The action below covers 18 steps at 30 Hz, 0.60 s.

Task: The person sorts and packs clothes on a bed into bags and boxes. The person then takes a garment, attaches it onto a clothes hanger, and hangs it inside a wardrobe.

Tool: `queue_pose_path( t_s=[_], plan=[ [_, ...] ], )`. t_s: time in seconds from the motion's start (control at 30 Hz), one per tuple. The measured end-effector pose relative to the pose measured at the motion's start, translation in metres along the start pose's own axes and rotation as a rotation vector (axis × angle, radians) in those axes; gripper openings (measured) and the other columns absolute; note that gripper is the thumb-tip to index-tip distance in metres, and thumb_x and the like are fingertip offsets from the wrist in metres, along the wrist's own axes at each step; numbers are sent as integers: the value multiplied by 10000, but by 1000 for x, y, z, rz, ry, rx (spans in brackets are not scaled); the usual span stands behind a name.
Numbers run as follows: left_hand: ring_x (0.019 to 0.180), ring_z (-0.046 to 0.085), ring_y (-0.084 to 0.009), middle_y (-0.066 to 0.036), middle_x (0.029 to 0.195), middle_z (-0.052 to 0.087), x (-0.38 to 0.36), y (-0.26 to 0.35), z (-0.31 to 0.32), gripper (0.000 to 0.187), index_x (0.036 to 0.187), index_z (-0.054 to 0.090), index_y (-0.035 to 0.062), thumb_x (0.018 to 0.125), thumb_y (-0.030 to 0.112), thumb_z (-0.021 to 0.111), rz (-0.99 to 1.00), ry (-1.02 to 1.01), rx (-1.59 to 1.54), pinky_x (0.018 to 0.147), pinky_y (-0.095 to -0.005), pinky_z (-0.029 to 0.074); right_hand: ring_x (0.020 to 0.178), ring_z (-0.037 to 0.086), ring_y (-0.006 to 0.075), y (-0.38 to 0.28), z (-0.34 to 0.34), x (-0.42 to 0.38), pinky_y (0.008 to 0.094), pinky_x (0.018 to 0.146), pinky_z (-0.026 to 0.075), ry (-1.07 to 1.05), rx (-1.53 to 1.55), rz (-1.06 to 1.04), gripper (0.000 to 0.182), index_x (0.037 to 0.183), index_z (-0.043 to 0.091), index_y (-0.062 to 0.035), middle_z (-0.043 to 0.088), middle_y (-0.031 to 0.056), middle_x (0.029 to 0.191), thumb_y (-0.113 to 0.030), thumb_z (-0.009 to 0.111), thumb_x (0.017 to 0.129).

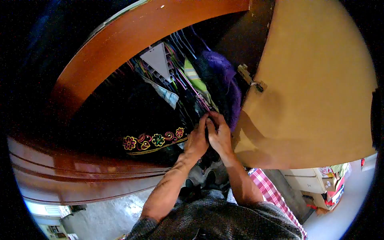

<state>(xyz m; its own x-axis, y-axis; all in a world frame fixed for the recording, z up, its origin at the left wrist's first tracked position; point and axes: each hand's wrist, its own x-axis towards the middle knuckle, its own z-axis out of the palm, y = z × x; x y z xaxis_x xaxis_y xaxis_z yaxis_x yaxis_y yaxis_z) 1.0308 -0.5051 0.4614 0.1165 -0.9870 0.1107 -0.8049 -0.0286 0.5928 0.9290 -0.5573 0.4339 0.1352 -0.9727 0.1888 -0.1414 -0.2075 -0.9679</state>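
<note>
Both my hands meet inside an opened wardrobe, at the near ends of a row of hanging clothes. The fingers of my left hand (pixel 196 141) are closed in a pinch beside those of my right hand (pixel 219 134), which are bent together too. Whatever they grip is hidden between the fingertips. A thin pink strip (pixel 200 99), perhaps part of a hanger, runs down to the fingertips. Beside it hangs a green and white striped cloth (pixel 194 76). Left of the hands lies dark fabric with a colourful embroidered flower border (pixel 158 140).
A purple garment (pixel 222 68) hangs at the right. The wardrobe door (pixel 312 88) stands open, with a metal latch (pixel 252 79) by its edge. A grey triangular panel (pixel 159 60) and a pale blue denim-like piece (pixel 166 94) are further in. Checked pink cloth (pixel 268 188) lies below.
</note>
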Motion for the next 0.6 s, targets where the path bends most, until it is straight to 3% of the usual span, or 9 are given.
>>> queue_pose_path(
  t_s=[0.13, 0.23, 0.3, 0.37, 0.43, 0.47, 0.5, 0.57, 0.6],
  plan=[
    [1032, 634, -507, -310, 1190, 638, 1, 4, -5, 788, 1509, 270, 93, 828, 29, 661, -68, -84, 131, 880, -591, 522, 1081, 653, 219, -1, -3, -2, 324, 963, 489, -33, -4, -9, 347, 1331, 558, 0, 690, 143, 1162, -96, 568, 998],
    [983, 649, -519, -322, 1132, 656, 4, 6, -6, 773, 1528, 217, 72, 876, 84, 631, -179, -137, 114, 844, -599, 532, 1089, 682, 340, 5, 1, 2, 406, 966, 516, -87, 86, -79, 395, 1347, 558, -30, 684, 223, 1198, -173, 580, 980],
    [1065, 634, -499, -286, 1204, 644, 4, 12, -12, 870, 1580, 155, 154, 866, 73, 647, -431, -221, 31, 853, -590, 526, 1124, 627, 215, -20, 2, 3, 323, 998, 462, -204, 72, 69, 391, 1379, 535, -15, 674, 142, 1214, -130, 565, 1007],
    [1054, 645, -491, -267, 1178, 663, 1, 13, -16, 898, 1595, 93, 150, 882, 104, 636, -443, -236, 19, 856, -575, 533, 1092, 630, 215, -13, 16, 9, 326, 990, 465, -195, 130, 40, 383, 1365, 545, -16, 678, 138, 1181, -140, 573, 1004],
    [1073, 641, -481, -259, 1188, 664, -4, 0, -7, 844, 1579, 173, 131, 877, 104, 641, -413, -214, 55, 862, -562, 537, 1084, 623, 212, -4, 32, 18, 324, 979, 467, -126, 7, -103, 365, 1343, 557, -17, 672, 130, 1167, -154, 581, 1005],
    [1077, 646, -462, -250, 1187, 667, -6, -20, 3, 718, 1516, 326, 78, 875, 107, 648, -269, -237, 102, 862, -558, 542, 1100, 611, 200, -30, 29, 21, 320, 988, 457, -180, 83, 45, 352, 1315, 569, -8, 660, 124, 1179, -169, 594, 1004],
    [1077, 646, -462, -250, 1187, 667, -7, -21, 4, 718, 1516, 326, 78, 875, 107, 648, -262, -232, 105, 862, -558, 542, 1100, 611, 200, -30, 36, 28, 320, 988, 457, -176, 84, 37, 352, 1315, 569, -8, 660, 124, 1179, -169, 594, 1004],
    [941, 664, -498, -286, 1054, 696, -10, -22, 6, 342, 1177, 638, -11, 873, 146, 644, -292, -200, 148, 834, -571, 539, 1073, 652, 313, -18, 55, 42, 400, 946, 492, -180, 201, -28, 328, 1264, 598, -36, 679, 185, 1154, -202, 591, 981],
    [941, 664, -498, -286, 1054, 696, -9, -21, 5, 342, 1177, 638, -11, 873, 146, 644, -288, -194, 148, 834, -571, 539, 1037, 658, 301, -19, 64, 48, 393, 926, 500, -151, 260, -88, 300, 1227, 607, -37, 685, 165, 1116, -215, 591, 986]
  ],
)
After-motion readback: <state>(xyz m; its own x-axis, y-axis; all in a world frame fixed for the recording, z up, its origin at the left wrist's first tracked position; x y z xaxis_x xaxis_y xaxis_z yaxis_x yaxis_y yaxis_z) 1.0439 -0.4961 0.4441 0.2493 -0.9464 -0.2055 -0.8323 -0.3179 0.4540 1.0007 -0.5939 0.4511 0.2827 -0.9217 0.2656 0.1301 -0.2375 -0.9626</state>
